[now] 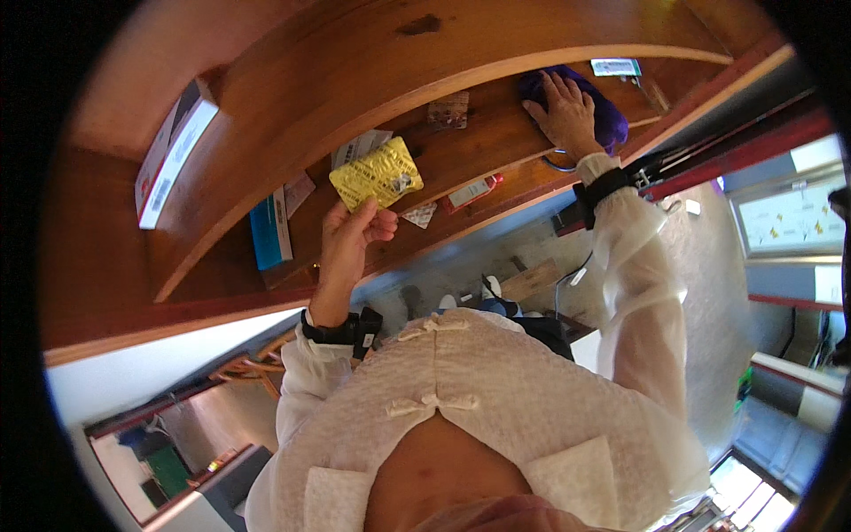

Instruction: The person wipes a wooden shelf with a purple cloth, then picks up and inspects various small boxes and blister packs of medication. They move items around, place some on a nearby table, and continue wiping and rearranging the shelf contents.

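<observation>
In the head view my left hand holds a yellow foil blister pack by its lower edge, between thumb and fingers. A silvery packet shows partly behind it. To the right, my right hand rests on a bunched purple cloth, fingers slightly spread. Between the hands lies a brownish blister pack on the wooden shelf. Just below the yellow pack are a small silver blister pack and a red-and-white box.
A blue box stands at left beside a pinkish packet. On the upper shelf leans a white box with red marks. A green-and-white box lies beyond the purple cloth. The curved shelf edge runs above both hands.
</observation>
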Available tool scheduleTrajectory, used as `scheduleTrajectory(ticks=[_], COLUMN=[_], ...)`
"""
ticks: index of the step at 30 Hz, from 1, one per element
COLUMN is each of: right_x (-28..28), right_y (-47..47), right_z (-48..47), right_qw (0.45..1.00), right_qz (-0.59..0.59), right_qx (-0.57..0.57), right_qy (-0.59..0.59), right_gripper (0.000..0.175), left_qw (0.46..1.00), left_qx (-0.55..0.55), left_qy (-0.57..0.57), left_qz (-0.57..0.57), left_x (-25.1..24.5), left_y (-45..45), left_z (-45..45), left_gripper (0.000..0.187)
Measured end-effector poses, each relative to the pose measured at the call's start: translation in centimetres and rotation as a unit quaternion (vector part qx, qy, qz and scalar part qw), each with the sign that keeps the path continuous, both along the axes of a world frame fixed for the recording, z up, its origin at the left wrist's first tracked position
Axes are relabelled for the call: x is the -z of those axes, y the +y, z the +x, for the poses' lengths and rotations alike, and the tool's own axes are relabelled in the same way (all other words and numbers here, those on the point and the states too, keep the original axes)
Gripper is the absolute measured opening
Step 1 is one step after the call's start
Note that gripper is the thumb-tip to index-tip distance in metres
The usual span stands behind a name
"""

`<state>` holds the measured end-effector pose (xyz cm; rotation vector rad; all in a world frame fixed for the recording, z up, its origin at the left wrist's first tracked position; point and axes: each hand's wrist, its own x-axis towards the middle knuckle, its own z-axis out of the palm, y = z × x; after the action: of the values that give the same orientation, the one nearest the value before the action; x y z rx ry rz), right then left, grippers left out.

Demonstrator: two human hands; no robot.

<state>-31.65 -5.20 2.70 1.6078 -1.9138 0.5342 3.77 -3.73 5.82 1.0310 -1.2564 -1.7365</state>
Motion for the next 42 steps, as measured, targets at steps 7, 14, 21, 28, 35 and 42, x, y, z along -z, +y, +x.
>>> scheduleTrajectory(ticks=[7,14,21,28,35,42], right_x=[0.0,-3.2,-2.9,-3.0,-2.9,-3.7], right_y=[2.6,9.1,12.6,13.5,11.7,10.9], right_z=[0.5,-0.6,-0.1,-0.3,0.3,2.2], right_qw=[0.970,0.824,0.766,0.725,0.749,0.744], right_qz=[0.092,0.163,0.051,0.074,0.087,0.113], right_qx=[-0.202,-0.215,-0.202,-0.194,-0.234,-0.276], right_qy=[-0.101,-0.499,-0.608,-0.657,-0.614,-0.598], right_gripper=[0.038,0.021,0.024,0.029,0.028,0.024], left_qw=[0.999,0.963,0.776,0.737,0.728,0.792], left_qx=[-0.005,0.100,0.027,0.015,0.036,0.029], left_qy=[0.040,-0.190,-0.367,-0.400,-0.506,-0.529], left_qz=[0.004,-0.164,-0.512,-0.544,-0.461,-0.304], left_x=[-0.7,-0.3,2.5,2.5,1.5,-0.3], left_y=[-1.7,-3.6,-6.1,-6.4,-6.3,-7.1], left_z=[-2.7,-10.9,-17.6,-17.2,-14.7,-6.0], left_gripper=[0.025,0.029,0.042,0.055,0.060,0.078])
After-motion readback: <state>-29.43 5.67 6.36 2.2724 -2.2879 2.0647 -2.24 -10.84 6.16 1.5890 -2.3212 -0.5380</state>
